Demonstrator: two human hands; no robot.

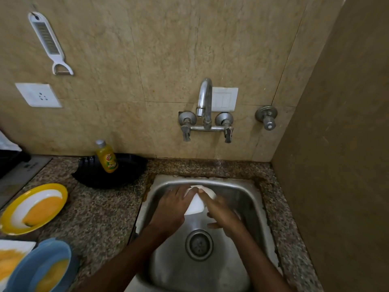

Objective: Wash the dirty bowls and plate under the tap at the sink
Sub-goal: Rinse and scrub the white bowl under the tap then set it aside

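Inside the steel sink point(248, 192) I hold a white bowl point(196, 204) between both hands, below the wall tap point(205, 102). My left hand point(174, 207) grips its left side and my right hand point(223, 213) covers its right side, hiding much of the bowl. No water stream is visible from the spout. On the counter to the left lie a yellow-rimmed plate point(33, 208) smeared with yellow residue, a blue bowl point(45, 266) with yellow residue, and a white dish point(10, 258) at the frame edge, also yellow inside.
A yellow dish-soap bottle point(106, 157) stands on a black tray point(111, 171) behind the counter. A peeler point(49, 42) hangs on the wall above a socket point(39, 94). A side wall point(336, 144) closes off the right. The drain point(199, 245) sits mid-sink.
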